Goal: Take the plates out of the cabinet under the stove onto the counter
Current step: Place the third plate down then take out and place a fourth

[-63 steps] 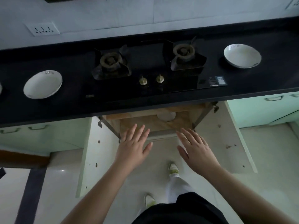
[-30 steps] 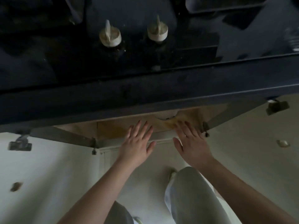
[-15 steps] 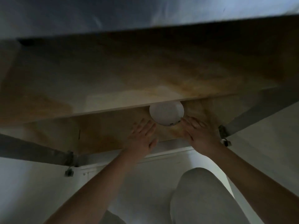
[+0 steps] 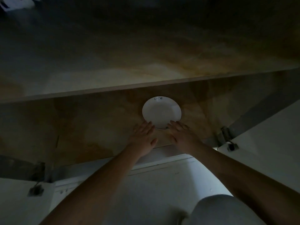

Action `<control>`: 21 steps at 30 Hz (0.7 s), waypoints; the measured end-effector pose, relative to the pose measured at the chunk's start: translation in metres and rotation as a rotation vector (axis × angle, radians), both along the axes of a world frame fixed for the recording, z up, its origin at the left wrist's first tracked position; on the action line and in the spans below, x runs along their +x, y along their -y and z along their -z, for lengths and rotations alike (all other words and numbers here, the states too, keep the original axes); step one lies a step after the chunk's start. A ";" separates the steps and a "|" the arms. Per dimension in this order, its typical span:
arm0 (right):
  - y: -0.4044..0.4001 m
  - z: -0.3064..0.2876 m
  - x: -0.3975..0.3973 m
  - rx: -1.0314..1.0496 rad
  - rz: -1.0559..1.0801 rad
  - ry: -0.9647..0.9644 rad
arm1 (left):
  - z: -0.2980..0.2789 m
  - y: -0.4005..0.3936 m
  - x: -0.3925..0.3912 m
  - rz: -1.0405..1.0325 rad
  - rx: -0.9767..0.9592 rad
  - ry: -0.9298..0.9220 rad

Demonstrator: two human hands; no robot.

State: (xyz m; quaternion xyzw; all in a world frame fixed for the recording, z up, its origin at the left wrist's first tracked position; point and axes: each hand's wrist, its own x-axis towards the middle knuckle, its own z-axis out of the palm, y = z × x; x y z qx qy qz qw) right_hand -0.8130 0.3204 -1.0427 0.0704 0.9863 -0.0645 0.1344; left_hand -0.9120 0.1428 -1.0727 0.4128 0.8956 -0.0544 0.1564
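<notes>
Inside the cabinet (image 4: 97, 120), a white plate (image 4: 161, 111) lies, left hand (image 4: 142, 135) and right hand (image 4: 183, 135) flat-fingered at its near rim, gripping nothing.

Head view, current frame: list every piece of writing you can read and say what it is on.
"Lire", or close to it: dark handwriting, seemingly upside down, on the far rim of the white plate in the cabinet; the reading is uncertain.
Small dark mark on the plate's near rim, between the left hand and right hand: too small to read.
Nothing else bears writing.
</notes>
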 end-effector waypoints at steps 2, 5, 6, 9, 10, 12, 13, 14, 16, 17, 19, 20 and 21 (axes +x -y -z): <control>0.000 0.012 -0.002 -0.012 0.010 0.022 | 0.008 -0.003 -0.005 -0.009 0.007 0.008; -0.004 0.027 -0.006 -0.039 0.032 0.061 | 0.015 -0.009 -0.014 -0.010 0.008 0.009; -0.005 0.030 -0.007 -0.039 0.036 0.076 | 0.017 -0.011 -0.017 -0.003 0.010 0.008; -0.007 0.033 -0.007 -0.009 0.032 0.137 | 0.022 -0.014 -0.022 0.000 0.016 0.023; -0.007 0.034 -0.005 0.008 0.021 0.148 | 0.025 -0.014 -0.023 -0.004 0.020 0.026; -0.006 0.036 -0.002 0.025 0.006 0.142 | 0.029 -0.014 -0.023 0.005 0.023 0.015; -0.006 0.037 -0.002 0.020 0.009 0.120 | 0.030 -0.014 -0.023 0.011 0.027 0.004; -0.006 0.039 -0.003 0.013 0.015 0.094 | 0.030 -0.014 -0.022 0.012 0.034 -0.003; -0.006 0.042 -0.006 0.004 0.021 0.066 | 0.027 -0.016 -0.022 0.005 0.056 0.003; -0.006 0.044 -0.007 -0.004 0.023 0.072 | 0.026 -0.017 -0.022 0.001 0.067 0.016; -0.006 0.047 -0.008 -0.007 0.026 0.091 | 0.027 -0.017 -0.022 -0.001 0.086 0.023; -0.004 0.048 -0.008 0.003 0.028 0.084 | 0.026 -0.017 -0.021 0.002 0.090 0.009; -0.003 0.048 -0.008 0.017 0.032 0.062 | 0.026 -0.016 -0.021 0.009 0.090 -0.008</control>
